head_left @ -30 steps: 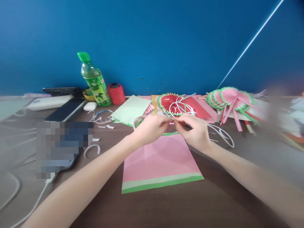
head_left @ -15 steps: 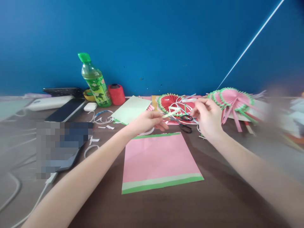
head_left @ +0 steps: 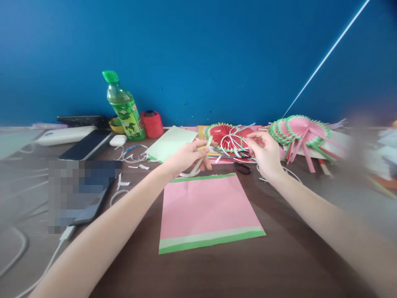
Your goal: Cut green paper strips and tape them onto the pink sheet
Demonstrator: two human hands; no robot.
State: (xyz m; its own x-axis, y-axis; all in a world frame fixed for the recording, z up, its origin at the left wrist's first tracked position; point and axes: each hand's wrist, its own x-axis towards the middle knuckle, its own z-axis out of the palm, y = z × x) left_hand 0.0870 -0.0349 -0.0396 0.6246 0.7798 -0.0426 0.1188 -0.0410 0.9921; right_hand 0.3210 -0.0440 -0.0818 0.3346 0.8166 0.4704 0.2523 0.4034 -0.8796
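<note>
- Left hand pinches a narrow, slanting pale strip between nearly closed fingers.
- Right hand, fingers curled, is near black-handled scissors; cannot tell whether it grips anything.
- Below, a pink, green-edged paper sheet lies flat on the brown table.

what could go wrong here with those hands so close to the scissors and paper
The right hand is close to the black-handled scissors, so it might knock them or get nicked.

The left hand pinches a pale strip between its fingers, just behind the pink sheet; the strip could slip and drop there.

The left forearm passes near the white cable, so a sweep of it might tug that.
</note>
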